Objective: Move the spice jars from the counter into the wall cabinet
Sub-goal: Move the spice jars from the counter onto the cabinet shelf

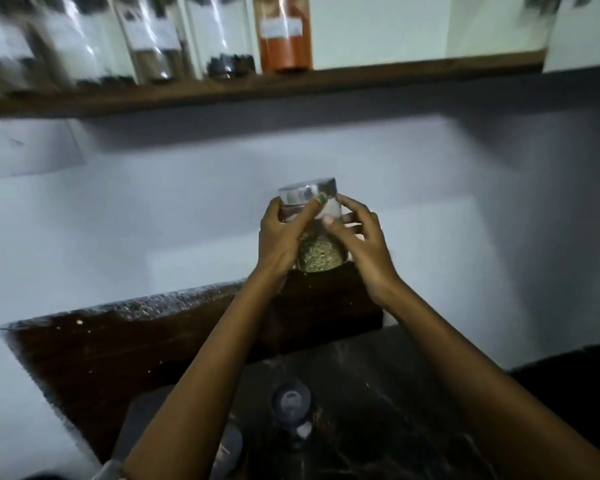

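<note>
From the head camera I see my left hand wrapped around the left side of a clear spice jar, fingers curled on the glass with the thumb reaching up across the front toward the lid. The jar sits between both hands, held up in the air in front of the pale wall, well above the dark counter and well below the wooden shelf. It stands roughly upright, its lower part filled with greenish-brown seeds, a white label near the top. My right hand grips the jar's right side, thumb pressed on the front glass, fingers curled behind. So both hands are clamped on the one jar, close together, thumbs nearly meeting.

Up on the shelf a row of blurred jars stands at the left, ending in an orange-filled jar. Down on the counter, between my forearms, another jar with a dark lid stands.
</note>
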`<state>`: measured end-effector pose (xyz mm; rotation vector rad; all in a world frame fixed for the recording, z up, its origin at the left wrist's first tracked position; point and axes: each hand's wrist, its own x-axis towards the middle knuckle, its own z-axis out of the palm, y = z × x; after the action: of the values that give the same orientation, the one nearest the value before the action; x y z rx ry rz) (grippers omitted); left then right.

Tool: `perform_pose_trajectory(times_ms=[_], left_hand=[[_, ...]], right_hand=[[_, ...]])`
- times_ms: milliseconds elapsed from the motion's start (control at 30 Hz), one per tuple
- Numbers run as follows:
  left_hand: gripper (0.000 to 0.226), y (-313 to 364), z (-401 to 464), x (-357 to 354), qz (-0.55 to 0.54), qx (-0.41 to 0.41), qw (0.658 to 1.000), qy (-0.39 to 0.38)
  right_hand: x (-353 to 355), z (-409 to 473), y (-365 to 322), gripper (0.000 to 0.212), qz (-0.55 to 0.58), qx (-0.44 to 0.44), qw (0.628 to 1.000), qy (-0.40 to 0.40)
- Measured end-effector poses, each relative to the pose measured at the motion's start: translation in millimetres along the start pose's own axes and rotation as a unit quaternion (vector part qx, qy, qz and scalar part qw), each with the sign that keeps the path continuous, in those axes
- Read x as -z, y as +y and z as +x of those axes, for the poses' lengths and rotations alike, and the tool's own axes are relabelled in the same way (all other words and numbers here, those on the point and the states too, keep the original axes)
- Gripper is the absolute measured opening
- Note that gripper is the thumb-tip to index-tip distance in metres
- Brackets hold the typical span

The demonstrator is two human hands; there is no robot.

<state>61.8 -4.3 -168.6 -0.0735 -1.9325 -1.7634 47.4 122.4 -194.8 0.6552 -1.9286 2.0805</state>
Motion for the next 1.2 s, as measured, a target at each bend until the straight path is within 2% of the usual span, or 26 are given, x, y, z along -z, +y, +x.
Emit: perform_pose_trajectory(times_ms=[100,200,300,367,433,500,567,733,900,1067,1200], left_hand=[[0.041,51.2,-0.2,20.8,-0.063,-0.014,0.997,-0.028],[0.064,83.3,-7.2,30.3,-0.119,-0.017,0.991,-0.058],[0.072,101.1,-12.1,35.2,-0.131,-0.035,0.988,-0.077],[0.070,108.0,-11.6,40.0,-0.141,-0.039,0.985,-0.089],[0.067,110.4,-8.9,43.2,-0.144,-0.042,0.984,-0.098],[0.065,112.8,-7.6,44.0,-0.143,-0.038,0.984,-0.096],[0.063,114.6,-6.9,42.3,-0.143,-0.030,0.985,-0.087],[0.057,118.2,-1.9,34.1,-0.144,-0.015,0.987,-0.064],[0.057,122.4,4.4,22.1,-0.122,-0.026,0.989,-0.083],[0.057,117.0,6.7,-2.0,-0.049,-0.116,0.981,-0.146],[0.064,114.4,16.3,-21.5,0.060,-0.189,0.969,-0.150]], right_hand=[[-11.1,-2.0,-40.1,0.035,0.162,-0.054,0.984,-0.056],[-23.0,-11.1,-58.2,0.037,0.304,-0.108,0.938,-0.126],[-35.6,-16.1,-72.5,0.039,0.348,-0.089,0.920,-0.157],[-41.2,-17.6,-84.0,0.042,0.324,-0.055,0.934,-0.144],[-44.8,-18.9,-90.1,0.055,0.271,-0.013,0.955,-0.121],[-48.3,-21.1,-92.3,0.062,0.206,0.034,0.975,-0.074],[-52.9,-23.5,-95.4,0.060,0.124,0.107,0.986,-0.011],[-59.6,-15.3,-95.7,0.084,-0.017,0.224,0.970,0.097],[-54.2,-1.7,-91.9,0.092,-0.039,0.242,0.961,0.126],[-33.0,32.1,-101.7,0.089,-0.047,0.261,0.948,0.174],[-15.7,78.2,-116.8,0.080,-0.107,0.277,0.929,0.222]])
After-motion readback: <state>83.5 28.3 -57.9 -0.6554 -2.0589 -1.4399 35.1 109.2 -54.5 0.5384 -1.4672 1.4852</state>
